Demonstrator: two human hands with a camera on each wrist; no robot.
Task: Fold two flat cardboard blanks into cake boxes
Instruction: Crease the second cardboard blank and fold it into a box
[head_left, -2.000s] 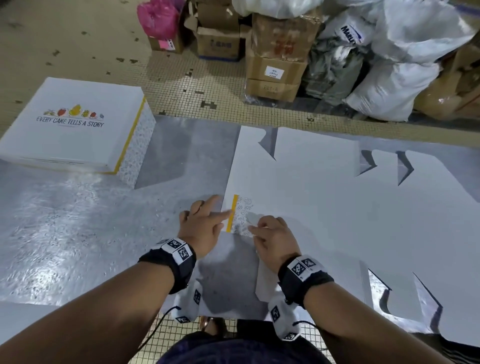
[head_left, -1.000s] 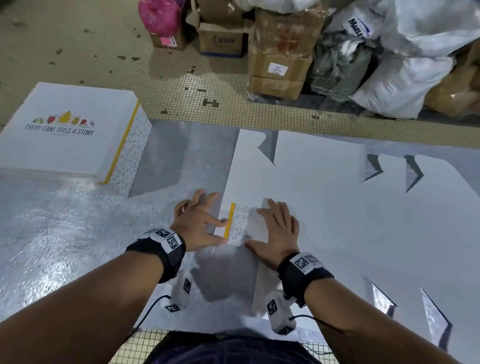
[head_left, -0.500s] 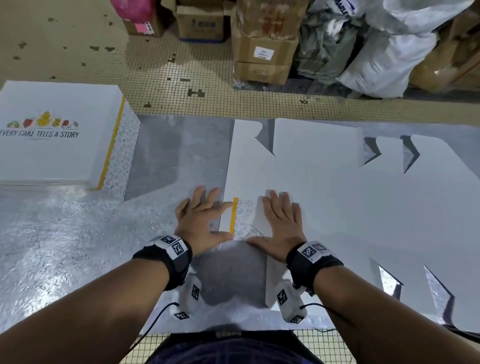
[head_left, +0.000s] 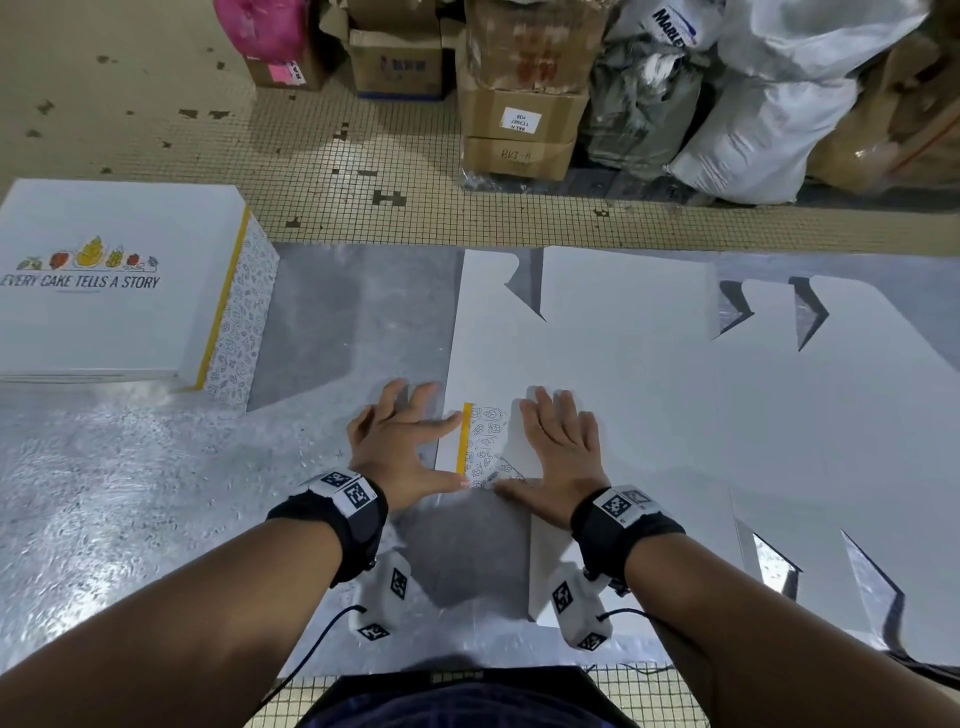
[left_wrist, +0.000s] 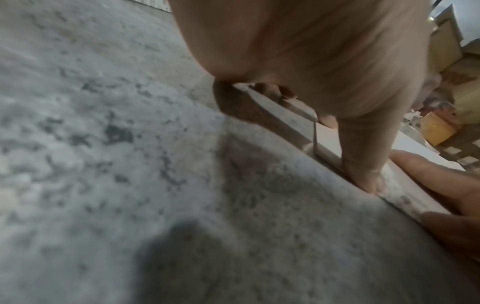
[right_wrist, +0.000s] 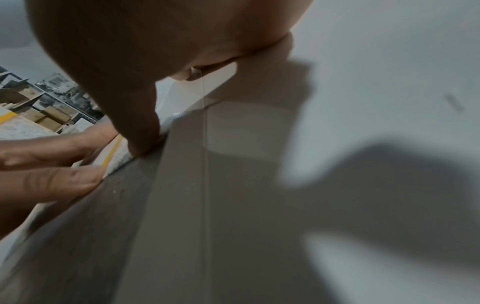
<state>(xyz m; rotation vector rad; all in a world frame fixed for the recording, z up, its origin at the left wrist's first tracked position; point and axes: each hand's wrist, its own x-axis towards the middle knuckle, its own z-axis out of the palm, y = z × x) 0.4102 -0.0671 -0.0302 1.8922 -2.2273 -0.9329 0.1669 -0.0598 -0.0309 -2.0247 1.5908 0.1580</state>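
A large flat white cardboard blank (head_left: 649, 405) lies on the silver sheet (head_left: 130, 493). At its near left corner a small flap (head_left: 485, 441) is folded over, showing a yellow stripe and a doodle print. My left hand (head_left: 402, 441) lies flat with fingers spread, its thumb and forefinger on the flap's left edge. My right hand (head_left: 558, 447) presses flat on the blank just right of the flap, thumb at the flap's near corner. In the right wrist view the thumb (right_wrist: 140, 131) presses on the folded edge. A finished white cake box (head_left: 119, 291) stands at the left.
Brown cartons (head_left: 519, 119), a pink bag (head_left: 265, 26) and white sacks (head_left: 769, 119) line the far side on the tiled floor (head_left: 363, 171). The blank's notched flaps (head_left: 779, 312) spread right. Bare silver sheet lies between the box and the blank.
Both hands went from pinching the small flap to lying flat beside it. The right hand opened and pressed down; the flap now lies flatter.
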